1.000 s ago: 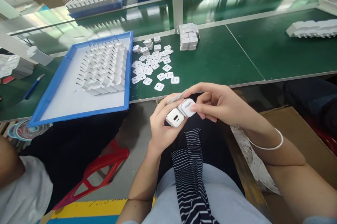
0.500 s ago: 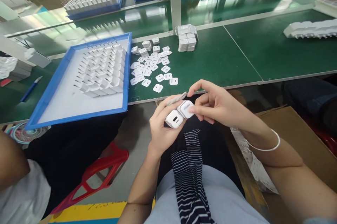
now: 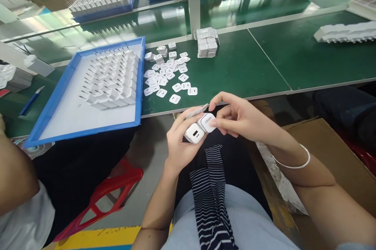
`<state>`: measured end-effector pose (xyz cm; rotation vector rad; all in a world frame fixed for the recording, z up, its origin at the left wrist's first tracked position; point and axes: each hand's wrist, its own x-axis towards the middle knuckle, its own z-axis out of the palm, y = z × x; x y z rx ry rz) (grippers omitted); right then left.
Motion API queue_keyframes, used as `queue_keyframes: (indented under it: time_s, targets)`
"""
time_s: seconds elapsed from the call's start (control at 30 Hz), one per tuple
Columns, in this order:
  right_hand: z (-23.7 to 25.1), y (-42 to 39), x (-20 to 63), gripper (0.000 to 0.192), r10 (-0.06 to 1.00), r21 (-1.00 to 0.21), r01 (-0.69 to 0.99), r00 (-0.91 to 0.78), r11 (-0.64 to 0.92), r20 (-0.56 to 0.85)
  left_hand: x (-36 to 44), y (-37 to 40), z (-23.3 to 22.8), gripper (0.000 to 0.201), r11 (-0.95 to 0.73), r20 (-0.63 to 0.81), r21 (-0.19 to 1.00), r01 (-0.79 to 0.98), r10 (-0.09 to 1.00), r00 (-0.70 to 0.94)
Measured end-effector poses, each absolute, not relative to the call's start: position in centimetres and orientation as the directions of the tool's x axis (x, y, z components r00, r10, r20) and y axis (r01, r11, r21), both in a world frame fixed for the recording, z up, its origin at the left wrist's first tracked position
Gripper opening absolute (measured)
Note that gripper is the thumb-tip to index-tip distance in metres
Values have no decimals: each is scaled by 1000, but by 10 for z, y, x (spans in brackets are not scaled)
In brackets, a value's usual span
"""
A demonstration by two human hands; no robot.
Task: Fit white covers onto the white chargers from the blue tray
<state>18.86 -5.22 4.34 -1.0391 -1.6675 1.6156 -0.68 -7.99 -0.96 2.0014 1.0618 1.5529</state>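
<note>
1. The largest thing is the green workbench [image 3: 241, 69], which goes across the view in front of the person.
2. On its left part lies a blue-rimmed tray [image 3: 66, 105]; the near side of the tray reaches over the bench edge.
3. In this tray stand white plug housings [image 3: 116, 89], set close together in rows, with their metal pins upward.
4. Right of the tray, white face plates [image 3: 164, 74] are scattered on the bench, some of them overlapping.
5. The right hand [image 3: 235, 118] is in front of the bench edge. Its thumb and index finger are a narrow gap apart, and the other fingers are bent. The thumb tip touches a lettered face; whether the fingers also grip from behind, I cannot tell.
6. The left hand [image 3: 180, 140] is curled closely around two chargers, side by side, above the person's lap.
7. Near the bench's back edge is a stack of white covers [image 3: 207, 48].
8. The two chargers are the ported charger [image 3: 194, 134] – one wide dark slot and one small slot – and the lettered charger [image 3: 208, 121], touching it, under the right thumb.
9. A pale strip [image 3: 197, 112] lies along the left index finger; its far end is just beside the right index fingertip.
</note>
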Motion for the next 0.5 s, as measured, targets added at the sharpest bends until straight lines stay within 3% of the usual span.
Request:
queue_keyframes:
  time_s: [0.5]
  targets:
    - [47,-52,193,24,831,-983,181,-548,4,-98,-4,-82,-11,46,-643,642,710,287,759,111]
